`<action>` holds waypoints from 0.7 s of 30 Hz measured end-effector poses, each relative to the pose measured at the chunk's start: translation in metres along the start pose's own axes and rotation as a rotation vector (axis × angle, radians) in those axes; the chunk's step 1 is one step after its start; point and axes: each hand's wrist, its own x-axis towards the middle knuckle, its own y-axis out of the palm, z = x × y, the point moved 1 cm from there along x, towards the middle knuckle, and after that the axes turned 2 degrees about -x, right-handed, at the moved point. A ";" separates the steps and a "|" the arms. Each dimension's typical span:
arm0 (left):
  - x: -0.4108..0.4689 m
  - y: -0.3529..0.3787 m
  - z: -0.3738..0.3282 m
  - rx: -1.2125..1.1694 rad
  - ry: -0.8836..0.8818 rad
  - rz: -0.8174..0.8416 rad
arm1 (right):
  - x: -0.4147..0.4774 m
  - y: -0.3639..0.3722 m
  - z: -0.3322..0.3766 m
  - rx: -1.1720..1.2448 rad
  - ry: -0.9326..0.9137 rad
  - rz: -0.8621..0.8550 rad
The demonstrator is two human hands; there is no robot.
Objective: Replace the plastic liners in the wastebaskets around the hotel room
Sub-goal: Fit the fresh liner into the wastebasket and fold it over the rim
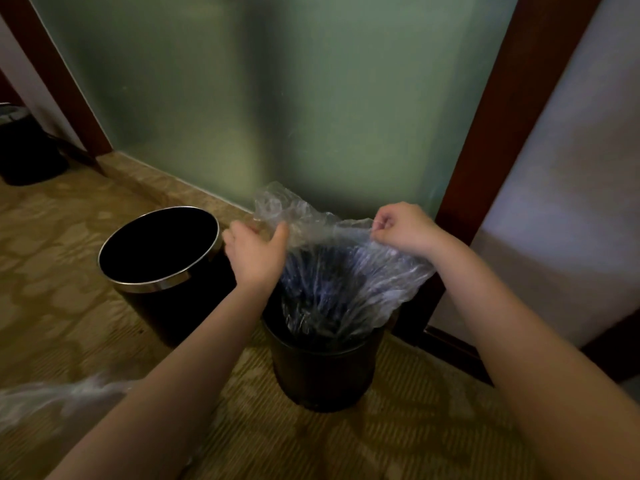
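Head view: both hands (left hand point(254, 251), right hand point(401, 226)) pinch liner point(332, 271) above wastebasket point(322, 372).

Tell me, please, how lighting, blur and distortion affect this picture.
Head view: dim, warm light; the unlined wastebasket looks solid black inside. Head view: wide-angle bending bows the wooden frame. Head view: loose plastic at lower left is blurred, while the liner held by the left hand and right hand shows glints.

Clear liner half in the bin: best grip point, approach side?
Probably the loose top edge of the clear liner, pinched at opposite sides from above, where the left hand and right hand hold it. Its body hangs inside the black wastebasket, so only that raised mouth is free.
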 end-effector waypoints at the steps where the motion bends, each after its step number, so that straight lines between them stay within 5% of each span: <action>1: -0.004 0.004 -0.006 -0.095 -0.054 0.074 | -0.003 -0.001 0.006 0.013 -0.029 -0.029; 4: -0.017 0.014 -0.029 -0.472 -0.390 0.396 | -0.016 0.002 0.031 -0.002 -0.196 0.014; 11: -0.019 0.043 -0.030 -0.255 -0.518 0.560 | -0.041 0.004 0.054 -0.076 -0.333 0.151; 21: -0.001 0.031 -0.026 0.029 0.076 0.403 | -0.039 -0.005 0.040 0.099 -0.017 0.367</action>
